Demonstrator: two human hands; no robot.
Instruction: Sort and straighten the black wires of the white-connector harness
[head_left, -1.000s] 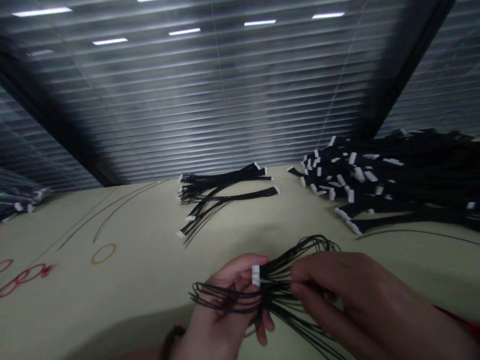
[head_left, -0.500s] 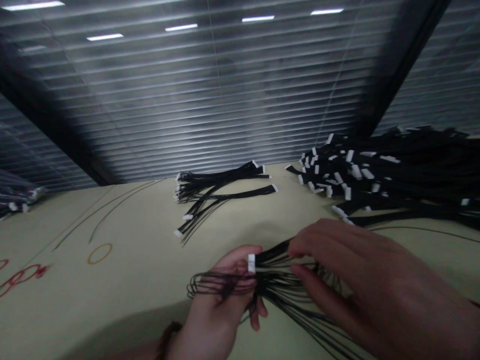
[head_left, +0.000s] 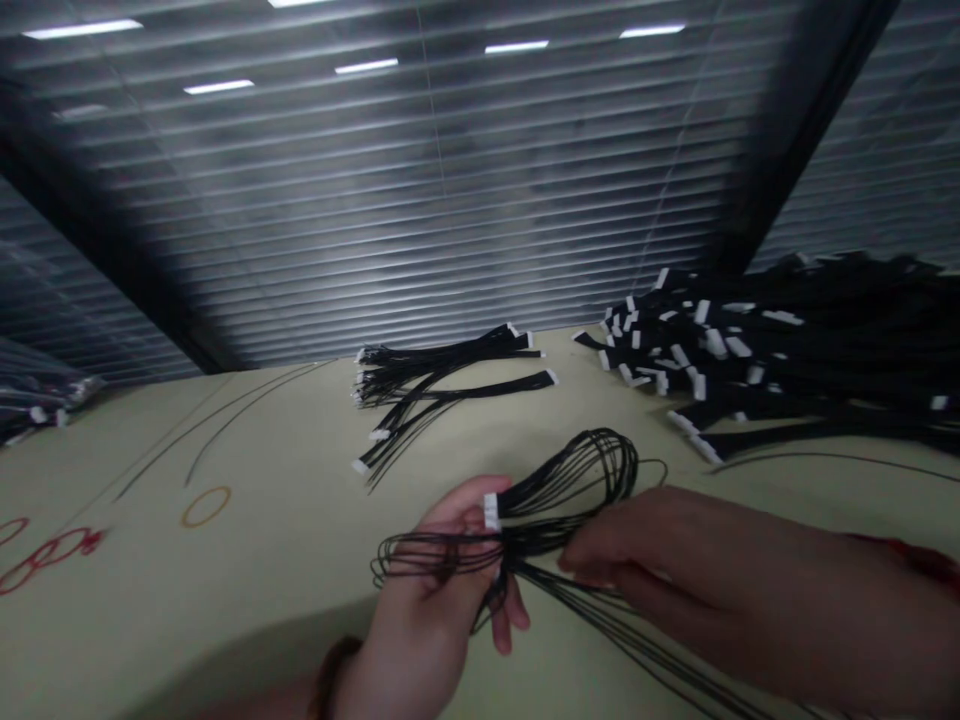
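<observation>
My left hand [head_left: 450,590] is closed round a bundle of thin black wires [head_left: 536,535] at the lower middle. A white connector [head_left: 491,511] stands up from its fingertips. Some wires loop out to the left across the palm, and others bend in a large loop to the right of the connector. Right of the bundle, my right hand [head_left: 652,570] has its fingers and thumb pressed together on the wires. More wires run from the bundle to the lower right, passing under this hand.
A large pile of black cables with white connectors [head_left: 825,340] lies at the right. Behind my hands is a smaller group of cables [head_left: 450,365]. A yellow ring [head_left: 205,507], red scissors handles [head_left: 52,555] and a plastic bag [head_left: 45,390] are at left, before window blinds [head_left: 480,200].
My right hand has moved down, away from the upper wires, and its fingers have closed on the wires. A large wire loop now shows beside the connector. The left hand keeps its hold.
</observation>
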